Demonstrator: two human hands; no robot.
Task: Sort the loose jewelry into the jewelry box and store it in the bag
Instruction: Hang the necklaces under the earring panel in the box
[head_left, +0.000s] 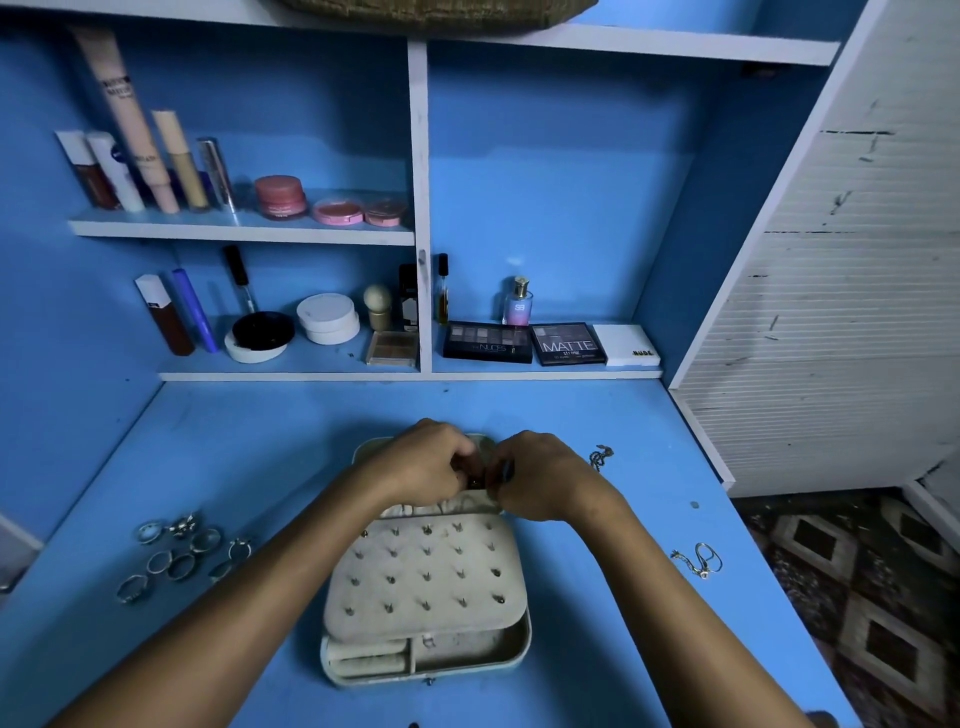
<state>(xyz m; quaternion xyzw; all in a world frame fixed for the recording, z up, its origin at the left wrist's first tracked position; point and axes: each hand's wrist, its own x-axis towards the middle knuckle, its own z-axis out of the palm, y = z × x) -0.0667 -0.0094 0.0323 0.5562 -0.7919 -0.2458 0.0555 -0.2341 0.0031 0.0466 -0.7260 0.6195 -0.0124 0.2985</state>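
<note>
I am bending over the blue table (249, 447) with both hands meeting above the far end of the open jewelry box (426, 587). My left hand (421, 462) is curling its fingers inward, and my right hand (545, 473) is curling toward it, the fingertips of both nearly touching over the box's lid. Something small and dark is sitting between them (too small and blurred to name, and I cannot tell which hand is pinching it). The box is lying in the middle of the table, its studded earring panel (423, 571) tilting up over the near compartments. A cluster of rings (182, 553) is lying well to the left of the box. A chain (601, 457) is lying just right of my right hand, and another necklace (698, 561) is resting nearer, toward the table's right edge. On the far shelves, makeup palettes (524, 343) and a perfume bottle (518, 301) are standing.
</note>
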